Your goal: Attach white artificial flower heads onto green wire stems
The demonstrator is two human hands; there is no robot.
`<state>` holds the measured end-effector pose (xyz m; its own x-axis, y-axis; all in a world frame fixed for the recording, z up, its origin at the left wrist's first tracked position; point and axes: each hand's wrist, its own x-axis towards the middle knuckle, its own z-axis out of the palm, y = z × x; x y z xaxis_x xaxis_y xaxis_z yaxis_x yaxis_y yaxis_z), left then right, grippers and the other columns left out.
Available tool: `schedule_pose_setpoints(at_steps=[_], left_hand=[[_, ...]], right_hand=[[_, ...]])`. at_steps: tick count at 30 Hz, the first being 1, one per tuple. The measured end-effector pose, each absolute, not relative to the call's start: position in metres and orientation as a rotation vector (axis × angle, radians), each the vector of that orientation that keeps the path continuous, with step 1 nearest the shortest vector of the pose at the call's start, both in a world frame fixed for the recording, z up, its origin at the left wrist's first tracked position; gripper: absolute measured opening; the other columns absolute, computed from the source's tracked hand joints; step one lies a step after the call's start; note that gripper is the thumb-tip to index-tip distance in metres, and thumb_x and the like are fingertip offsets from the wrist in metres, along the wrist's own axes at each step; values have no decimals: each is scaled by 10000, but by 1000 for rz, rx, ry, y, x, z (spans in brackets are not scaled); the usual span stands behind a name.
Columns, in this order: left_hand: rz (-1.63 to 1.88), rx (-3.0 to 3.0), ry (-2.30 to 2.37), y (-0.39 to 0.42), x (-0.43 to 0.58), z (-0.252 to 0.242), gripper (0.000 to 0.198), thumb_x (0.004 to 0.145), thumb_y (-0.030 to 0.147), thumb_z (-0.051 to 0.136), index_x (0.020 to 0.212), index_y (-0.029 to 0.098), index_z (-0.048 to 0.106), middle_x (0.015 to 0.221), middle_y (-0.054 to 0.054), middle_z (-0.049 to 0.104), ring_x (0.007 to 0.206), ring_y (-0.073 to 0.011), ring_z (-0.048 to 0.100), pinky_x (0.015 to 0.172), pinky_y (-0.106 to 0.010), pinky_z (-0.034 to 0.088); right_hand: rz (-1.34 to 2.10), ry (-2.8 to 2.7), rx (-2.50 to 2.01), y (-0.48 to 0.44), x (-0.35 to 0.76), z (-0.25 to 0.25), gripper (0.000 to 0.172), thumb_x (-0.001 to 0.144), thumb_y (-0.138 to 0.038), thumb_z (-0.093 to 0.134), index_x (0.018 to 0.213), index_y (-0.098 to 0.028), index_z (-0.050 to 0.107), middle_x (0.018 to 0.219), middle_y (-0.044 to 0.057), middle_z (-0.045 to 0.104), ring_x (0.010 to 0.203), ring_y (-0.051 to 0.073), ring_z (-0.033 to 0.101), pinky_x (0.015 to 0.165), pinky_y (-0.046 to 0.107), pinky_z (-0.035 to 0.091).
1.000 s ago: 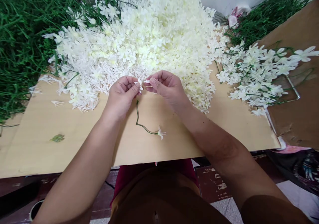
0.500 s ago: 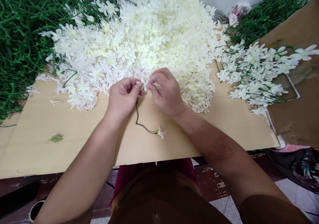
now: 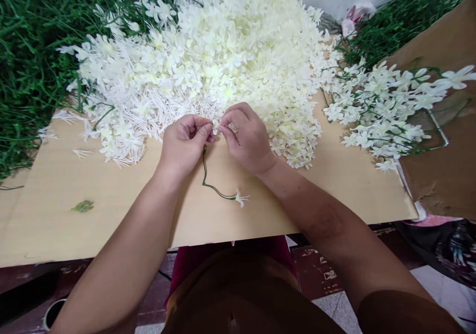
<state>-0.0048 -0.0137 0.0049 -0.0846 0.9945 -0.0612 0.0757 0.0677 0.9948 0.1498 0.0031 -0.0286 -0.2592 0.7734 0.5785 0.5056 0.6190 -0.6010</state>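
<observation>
Between the fingertips of both hands is a small white artificial flower (image 3: 215, 125), partly covered by the fingers. My left hand (image 3: 188, 138) pinches it from the left, my right hand (image 3: 248, 137) from the right, thumb against forefinger. Just below them a thin green stem (image 3: 204, 173) lies bent on the board, with a white flower (image 3: 240, 198) on its near end. The stem's upper end is close under my left fingers; I cannot tell whether they touch it. A big heap of loose white flowers (image 3: 238, 51) rises right behind my hands.
Green plastic stems (image 3: 29, 61) are piled at the left, more green stems (image 3: 405, 19) at the back right. Finished-looking flower sprays (image 3: 383, 106) lie at the right beside a brown cardboard box (image 3: 446, 175). A green scrap (image 3: 83, 206) rests on the tan board (image 3: 122, 225), front left.
My fingers have closed a little further around the small white flower, so less of it shows. The stem on the board and the heaps have stayed put.
</observation>
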Motion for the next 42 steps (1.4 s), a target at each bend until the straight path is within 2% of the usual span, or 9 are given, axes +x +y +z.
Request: schedule_pose_setpoints(at_steps=[5,8,14,16,20,26,29,34,42], left_hand=[[1181,1177,1346,-14,-5,4,165,801,21,677,738,171,647,588,19,627,569,-113,631,597,-238,512],[1187,1187,1319,-14,-6,4,141,797,46,694,744,171,655,596,17,637,574,-115,633,597,-239,512],[1223,1192,1247,-16,-8,6,58,833,153,675,854,191,714,697,-4,714,591,-108,636,588,-226,515],[1222,1207,1251,-15,-9,5,76,821,145,682,870,191,718,716,-6,718,600,-110,630,599,-232,511],[1203,1263,1292,-15,-8,0,126,742,80,750,780,184,690,683,9,675,611,-115,597,633,-253,487],[1225,1438,1327,-17,-7,-3,110,791,143,726,725,193,654,670,14,636,604,-114,553,593,-258,428],[1242,1561,1318,-17,-10,-5,125,818,183,706,721,198,628,678,12,623,619,-117,547,592,-258,424],[1273,1774,1279,-14,-17,-9,136,821,221,689,722,203,597,674,9,589,623,-123,527,558,-259,396],[1133,1989,1312,-16,-25,10,120,786,244,627,680,199,595,656,-8,576,631,-138,501,575,-276,381]], right_hand=[[416,-1899,-977,3,148,-29,102,926,-240,535,825,-228,528,957,54,610,940,190,586,887,378,510],[573,-1819,-957,2,147,-27,118,911,-281,585,819,-221,543,973,62,642,962,185,615,844,343,533],[1019,-1574,-947,8,148,-25,353,829,-504,720,779,-202,546,695,-28,575,655,102,555,654,267,511],[1127,-1475,-928,11,149,-24,409,779,-550,755,765,-199,544,673,-41,564,625,89,556,641,260,522],[1311,-1360,-898,13,148,-23,464,712,-589,798,776,-198,555,686,-45,585,632,84,594,662,260,567],[1326,-1343,-863,9,143,-21,495,697,-602,807,772,-201,527,633,-62,551,596,71,582,611,231,554],[1380,-1304,-856,4,140,-17,503,702,-615,799,815,-204,530,667,-58,574,591,63,582,596,215,545],[1510,-1281,-859,-1,135,-14,617,576,-578,889,945,-210,559,686,-63,598,595,73,588,546,201,507],[1540,-1338,-840,4,139,-19,524,638,-587,853,826,-201,552,600,-83,553,547,53,526,542,202,474]])
